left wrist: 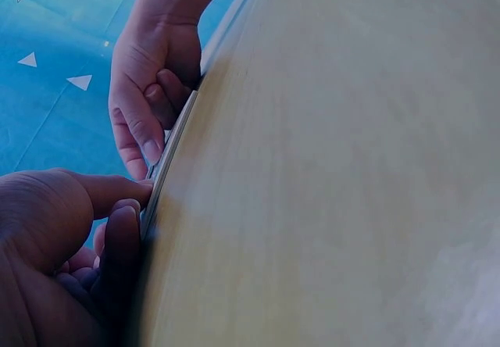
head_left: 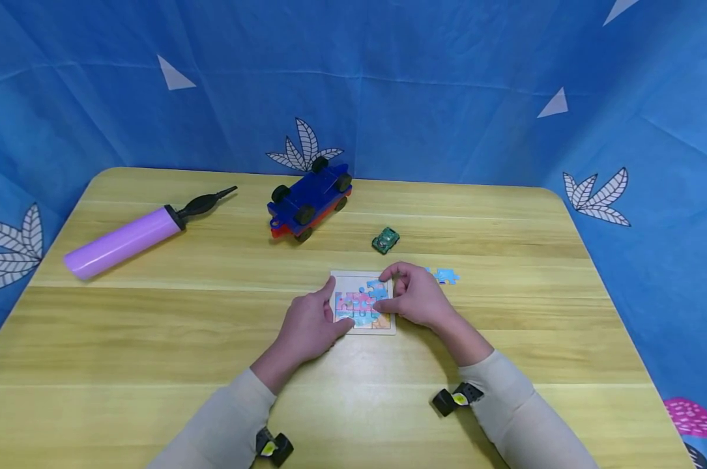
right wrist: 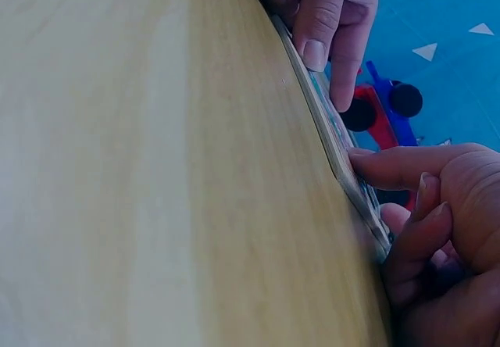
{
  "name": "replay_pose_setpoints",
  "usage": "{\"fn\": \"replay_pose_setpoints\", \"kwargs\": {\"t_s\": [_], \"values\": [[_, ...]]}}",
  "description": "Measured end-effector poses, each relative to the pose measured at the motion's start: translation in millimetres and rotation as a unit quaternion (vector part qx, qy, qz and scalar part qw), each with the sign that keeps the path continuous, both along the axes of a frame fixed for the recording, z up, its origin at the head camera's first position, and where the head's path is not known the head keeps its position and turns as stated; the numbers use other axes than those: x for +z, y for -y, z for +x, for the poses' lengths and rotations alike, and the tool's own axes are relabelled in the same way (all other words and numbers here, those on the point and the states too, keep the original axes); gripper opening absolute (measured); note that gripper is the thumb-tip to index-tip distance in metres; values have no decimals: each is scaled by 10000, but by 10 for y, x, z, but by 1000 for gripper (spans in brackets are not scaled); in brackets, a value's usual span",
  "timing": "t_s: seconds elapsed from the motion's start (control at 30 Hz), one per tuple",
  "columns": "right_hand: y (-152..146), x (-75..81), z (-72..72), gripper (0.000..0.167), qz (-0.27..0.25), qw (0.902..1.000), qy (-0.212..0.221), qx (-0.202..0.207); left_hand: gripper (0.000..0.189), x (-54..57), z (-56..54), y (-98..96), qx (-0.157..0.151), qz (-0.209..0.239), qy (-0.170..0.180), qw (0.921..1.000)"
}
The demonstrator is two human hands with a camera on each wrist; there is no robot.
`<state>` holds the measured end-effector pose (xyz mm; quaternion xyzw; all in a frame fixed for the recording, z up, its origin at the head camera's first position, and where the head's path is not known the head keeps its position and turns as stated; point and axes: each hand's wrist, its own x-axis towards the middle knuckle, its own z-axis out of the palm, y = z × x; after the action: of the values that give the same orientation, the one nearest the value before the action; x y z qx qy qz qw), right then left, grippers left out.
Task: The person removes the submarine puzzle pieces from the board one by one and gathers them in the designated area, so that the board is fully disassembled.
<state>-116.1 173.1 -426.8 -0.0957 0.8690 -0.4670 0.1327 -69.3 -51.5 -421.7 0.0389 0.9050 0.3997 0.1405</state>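
Observation:
A small jigsaw puzzle [head_left: 361, 318] in pink, blue and orange lies in a square pale puzzle board [head_left: 344, 282], part of whose bare upper left shows. My left hand [head_left: 310, 324] grips the board at its left side and lower left corner, forefinger along the side and thumb on the front part. From the right, my right hand [head_left: 418, 294] reaches over the board. Its thumb and forefinger are around a blue puzzle piece [head_left: 378, 286] at the upper right, and its other fingers are curled. Both thumbs press on top of the board in the wrist views.
More blue puzzle pieces [head_left: 446, 276] lie just beyond my right hand. Behind the board are a small green toy car [head_left: 385, 240] and an overturned blue and red toy vehicle [head_left: 309, 198]. A purple hand pump [head_left: 124, 242] lies at the left on the wooden table [head_left: 183, 339].

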Motion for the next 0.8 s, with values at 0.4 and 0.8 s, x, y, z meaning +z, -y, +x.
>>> {"fn": "replay_pose_setpoints", "kwargs": {"t_s": [0.4,0.8], "values": [[-11,13,3,43,133,9999,61,75,88,5,-3,4,-62,-16,-18,10000],[-182,-2,137,46,-392,9991,125,31,88,0,-3,-2,-25,-85,27,10000]]}}
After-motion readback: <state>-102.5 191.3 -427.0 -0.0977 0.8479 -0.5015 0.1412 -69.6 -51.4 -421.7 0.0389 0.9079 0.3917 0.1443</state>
